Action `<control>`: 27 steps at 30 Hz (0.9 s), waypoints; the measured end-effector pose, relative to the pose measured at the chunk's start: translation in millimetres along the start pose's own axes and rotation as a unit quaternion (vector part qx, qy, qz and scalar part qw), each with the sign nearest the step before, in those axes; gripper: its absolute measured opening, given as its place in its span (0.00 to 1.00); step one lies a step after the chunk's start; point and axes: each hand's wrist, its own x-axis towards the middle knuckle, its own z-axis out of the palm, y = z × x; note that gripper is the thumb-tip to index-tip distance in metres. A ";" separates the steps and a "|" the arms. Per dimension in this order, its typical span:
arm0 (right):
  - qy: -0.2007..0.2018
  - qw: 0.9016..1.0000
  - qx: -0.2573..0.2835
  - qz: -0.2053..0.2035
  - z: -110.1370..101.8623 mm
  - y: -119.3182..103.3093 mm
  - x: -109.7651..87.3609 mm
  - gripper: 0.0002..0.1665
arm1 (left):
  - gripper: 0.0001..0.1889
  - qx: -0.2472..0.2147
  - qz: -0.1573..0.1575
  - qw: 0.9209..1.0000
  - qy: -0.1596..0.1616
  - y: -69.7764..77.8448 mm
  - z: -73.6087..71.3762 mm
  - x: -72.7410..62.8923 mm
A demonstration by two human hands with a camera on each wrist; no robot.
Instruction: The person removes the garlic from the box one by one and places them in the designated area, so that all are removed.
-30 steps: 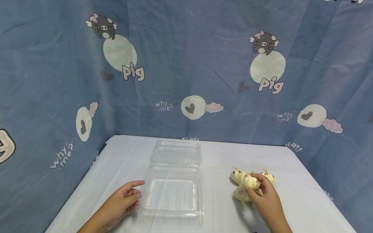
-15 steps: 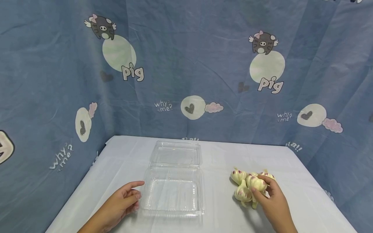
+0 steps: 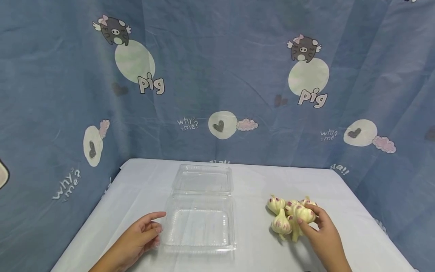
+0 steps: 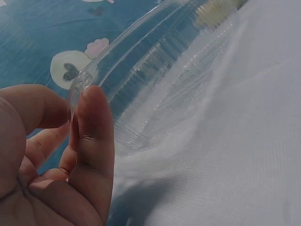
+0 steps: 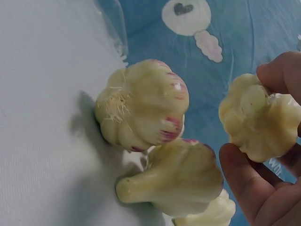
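My right hand point(image 3: 324, 230) pinches a garlic bulb point(image 3: 305, 214), pale cream with pinkish marks, between thumb and fingers. In the right wrist view this garlic bulb point(image 5: 256, 117) is raised beside several others, its round stem end towards the camera. The garlic bulbs below it lie bunched on the cloth; one point(image 3: 281, 224) sits at the front left of the bunch. At the left edge of an open clear plastic clamshell box point(image 3: 232, 226), my left hand point(image 3: 139, 238) has its index finger stretched out to the rim. The left wrist view puts its thumb point(image 4: 94, 136) right at that rim.
The clear lid point(image 3: 202, 179) lies folded back behind the box, towards the far table edge. A white cloth point(image 3: 251, 234) covers the table. Blue printed curtains point(image 3: 238, 75) rise behind it and along both sides.
My right hand has drawn the garlic bulb to the right across the bunch, uncovering the bulbs at left. The left hand stays at the box edge. The head view has shifted slightly.
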 end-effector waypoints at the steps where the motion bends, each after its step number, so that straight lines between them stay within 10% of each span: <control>1: -0.001 1.000 0.000 0.001 -1.0 0.6 0.2 0.40 | 0.35 0.000 0.000 1.000 0.000 0.1 0.1 0.3; 27: -0.017 0.996 -0.046 0.074 -24.9 19.8 3.2 0.49 | 0.35 -0.002 0.005 1.000 -0.007 3.4 3.1 -2.4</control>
